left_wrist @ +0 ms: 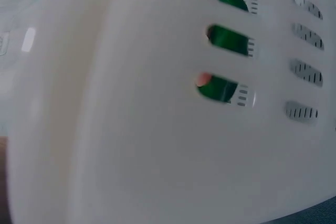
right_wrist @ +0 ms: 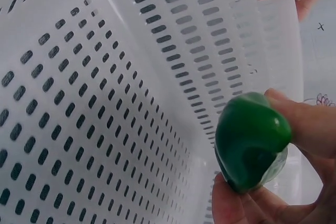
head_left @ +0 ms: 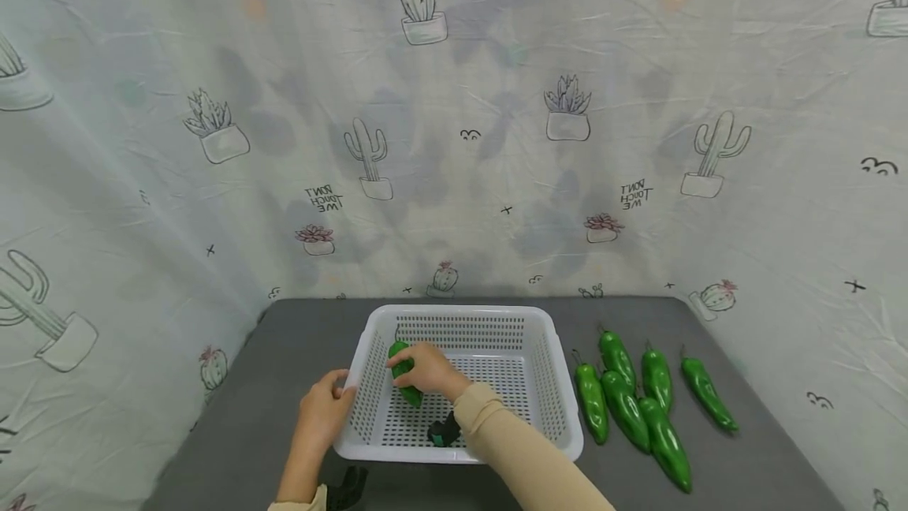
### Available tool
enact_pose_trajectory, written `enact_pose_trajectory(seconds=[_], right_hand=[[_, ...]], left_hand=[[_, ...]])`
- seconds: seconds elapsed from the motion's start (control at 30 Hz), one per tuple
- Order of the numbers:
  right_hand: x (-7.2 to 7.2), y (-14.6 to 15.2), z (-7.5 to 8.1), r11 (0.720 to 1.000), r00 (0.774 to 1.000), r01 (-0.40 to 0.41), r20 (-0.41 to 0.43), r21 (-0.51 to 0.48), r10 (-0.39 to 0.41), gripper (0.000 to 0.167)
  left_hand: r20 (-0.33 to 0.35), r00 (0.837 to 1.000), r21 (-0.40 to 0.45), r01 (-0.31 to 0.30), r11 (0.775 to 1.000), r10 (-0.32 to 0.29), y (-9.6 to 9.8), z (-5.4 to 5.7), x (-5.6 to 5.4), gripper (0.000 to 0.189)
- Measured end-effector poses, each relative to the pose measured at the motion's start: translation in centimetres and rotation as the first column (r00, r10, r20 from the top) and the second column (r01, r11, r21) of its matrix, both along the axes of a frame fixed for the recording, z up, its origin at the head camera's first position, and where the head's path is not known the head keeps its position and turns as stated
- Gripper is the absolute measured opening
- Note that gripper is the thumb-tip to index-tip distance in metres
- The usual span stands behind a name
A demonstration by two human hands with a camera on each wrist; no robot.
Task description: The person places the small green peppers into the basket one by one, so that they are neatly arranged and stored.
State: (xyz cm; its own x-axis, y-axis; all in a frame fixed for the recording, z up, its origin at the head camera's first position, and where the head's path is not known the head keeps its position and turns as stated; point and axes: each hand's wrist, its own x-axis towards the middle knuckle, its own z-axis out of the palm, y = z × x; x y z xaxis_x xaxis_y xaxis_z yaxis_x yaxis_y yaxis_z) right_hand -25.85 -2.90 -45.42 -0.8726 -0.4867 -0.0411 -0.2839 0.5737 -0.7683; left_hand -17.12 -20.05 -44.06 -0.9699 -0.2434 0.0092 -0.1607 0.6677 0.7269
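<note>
One green pepper (right_wrist: 251, 141) in right hand (head_left: 428, 369)

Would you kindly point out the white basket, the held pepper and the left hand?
White basket (head_left: 496, 378): head view, on the bare slotted floor.
Held pepper (right_wrist: 251, 139): right wrist view, on the end facing the camera.
Left hand (head_left: 325, 410): head view, mid-hand.

Lettering (head_left: 324, 198), "DON'T TOUCH ME" (mirrored), on cactus-print curtain (head_left: 454, 180); twice
</note>
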Motion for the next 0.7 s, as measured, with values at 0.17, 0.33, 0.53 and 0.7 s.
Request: enact_pose_trajectory(seconds=[0.17,0.33,0.53,0.7], right_hand=[[-0.4,-0.4,-0.5,1.0,1.0,-0.001,0.013,0.031,0.001,0.03],[-0.6,-0.8,-0.8,0.998,0.999,-0.008,0.051,0.055,0.005,0.03],[-0.7,-1.3,-1.2,0.996,0.998,-0.023,0.068,0.089,0.017,0.029],[-0.7,-1.7,-1.4,0.99,0.997,-0.035,0.076,0.135,0.025,0.031]], left_hand=[[-0.002,1.0,0.0,-0.01,1.0,0.01,0.1,0.0,0.0,0.042],[0.004,1.0,-0.008,-0.022,1.0,0.022,0.1,-0.3,-0.1,0.042],[0.01,1.0,-0.004,-0.023,1.0,0.023,0.1,-0.5,-0.2,0.043],[0.007,1.0,0.007,0.001,1.0,-0.001,0.0,-0.3,-0.1,0.043]])
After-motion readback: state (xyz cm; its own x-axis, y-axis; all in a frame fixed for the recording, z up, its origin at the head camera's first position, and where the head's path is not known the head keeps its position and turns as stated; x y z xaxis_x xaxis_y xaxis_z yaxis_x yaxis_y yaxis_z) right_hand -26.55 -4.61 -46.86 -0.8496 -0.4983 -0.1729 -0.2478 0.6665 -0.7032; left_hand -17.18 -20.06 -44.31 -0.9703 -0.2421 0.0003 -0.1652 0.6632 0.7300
